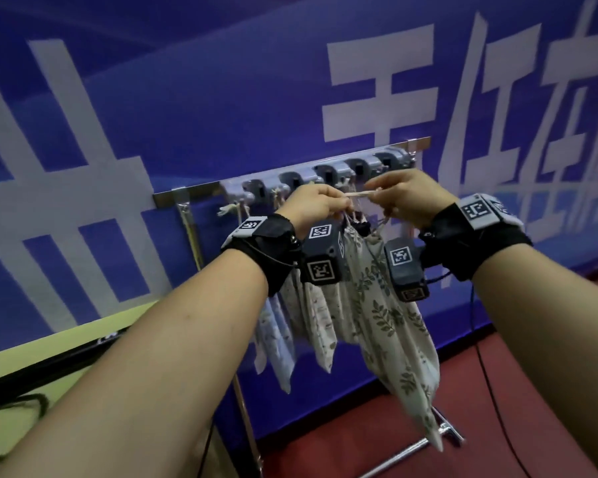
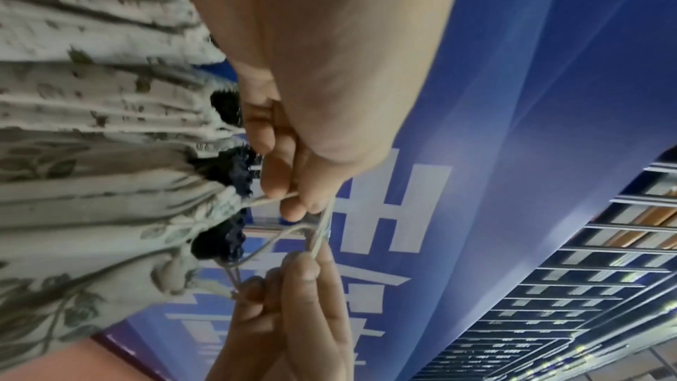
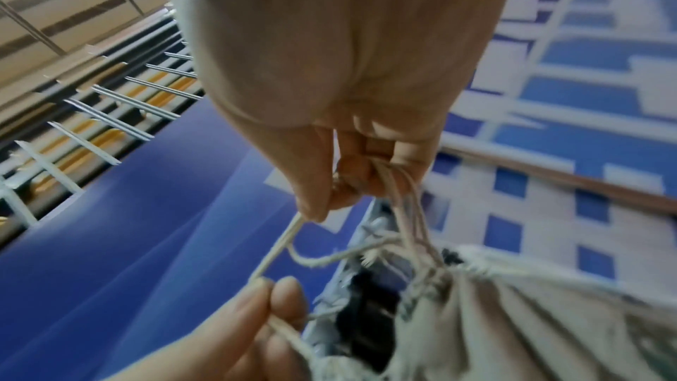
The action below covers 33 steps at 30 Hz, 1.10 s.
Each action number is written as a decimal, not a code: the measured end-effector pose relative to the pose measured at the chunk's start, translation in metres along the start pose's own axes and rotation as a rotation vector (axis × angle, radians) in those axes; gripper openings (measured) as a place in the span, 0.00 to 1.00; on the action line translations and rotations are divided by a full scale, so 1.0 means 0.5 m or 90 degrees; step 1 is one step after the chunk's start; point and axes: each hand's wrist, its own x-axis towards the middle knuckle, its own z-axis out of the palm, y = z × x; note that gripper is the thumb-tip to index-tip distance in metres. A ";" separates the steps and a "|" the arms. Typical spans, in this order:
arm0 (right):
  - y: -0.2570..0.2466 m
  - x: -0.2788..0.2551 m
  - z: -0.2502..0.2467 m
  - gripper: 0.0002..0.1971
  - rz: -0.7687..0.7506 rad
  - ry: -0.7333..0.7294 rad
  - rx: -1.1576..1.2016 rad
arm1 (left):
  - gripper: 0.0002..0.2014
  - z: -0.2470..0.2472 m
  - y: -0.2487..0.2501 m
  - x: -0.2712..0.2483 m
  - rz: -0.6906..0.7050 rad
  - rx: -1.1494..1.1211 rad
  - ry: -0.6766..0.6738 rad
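A cream drawstring bag with a green leaf print [image 1: 384, 319] hangs under my two hands, in front of a rail of grey hooks [image 1: 290, 182]. My left hand [image 1: 339, 203] and right hand [image 1: 377, 189] each pinch one end of a short stretch of its pale cord [image 1: 359, 194], held taut between them. In the left wrist view my left hand [image 2: 304, 202] pinches the cord [image 2: 320, 231] beside the gathered bag mouth [image 2: 91, 184]. In the right wrist view my right hand [image 3: 318, 210] pinches the cord [image 3: 278, 245], and its other fingers curl round more strands above the bag [image 3: 531, 315].
Two more patterned bags [image 1: 277, 339] [image 1: 320, 322] hang from hooks to the left. The rail sits on a chrome stand whose foot [image 1: 411, 450] rests on red floor. A blue banner [image 1: 221, 98] is close behind. A yellow-green table [image 1: 32, 357] is at the left, a black cable [image 1: 487, 374] at the right.
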 end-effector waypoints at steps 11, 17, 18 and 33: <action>0.131 0.177 -0.126 0.04 0.011 0.156 -0.046 | 0.01 0.143 -0.032 0.228 0.018 0.180 0.055; 0.115 0.269 -0.123 0.08 -0.045 0.213 -0.184 | 0.06 0.136 -0.043 0.334 0.034 0.435 0.262; 0.112 0.282 -0.121 0.07 -0.048 0.218 -0.211 | 0.06 0.135 -0.048 0.350 0.025 0.457 0.272; 0.176 0.357 -0.080 0.05 0.097 0.142 -0.076 | 0.15 0.124 -0.087 0.424 -0.005 0.531 0.209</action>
